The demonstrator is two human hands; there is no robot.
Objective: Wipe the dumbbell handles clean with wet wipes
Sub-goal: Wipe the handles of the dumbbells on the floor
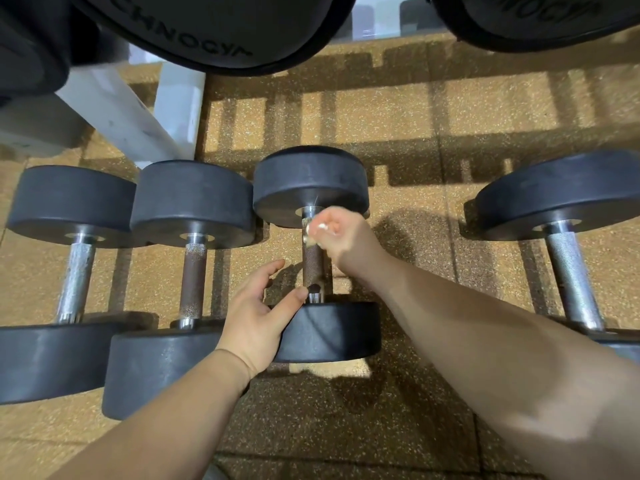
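Several black dumbbells lie side by side on the floor. The middle dumbbell [325, 330] has a dark, rusty-looking handle [312, 265]. My right hand [341, 233] grips a small crumpled white wet wipe [320, 230] and presses it against the far end of that handle, near the far weight head. My left hand [258, 311] rests on the near weight head of the same dumbbell, thumb lying over its top edge by the handle, fingers relaxed and spread. Most of the wipe is hidden inside my fist.
Two dumbbells lie to the left, one with a shiny handle [74, 282] and one with a brownish handle [193, 282]; another with a shiny handle [571, 282] lies at the right. A white rack leg [138, 109] and large black weights [214, 26] stand beyond. The floor is speckled tan rubber [433, 133].
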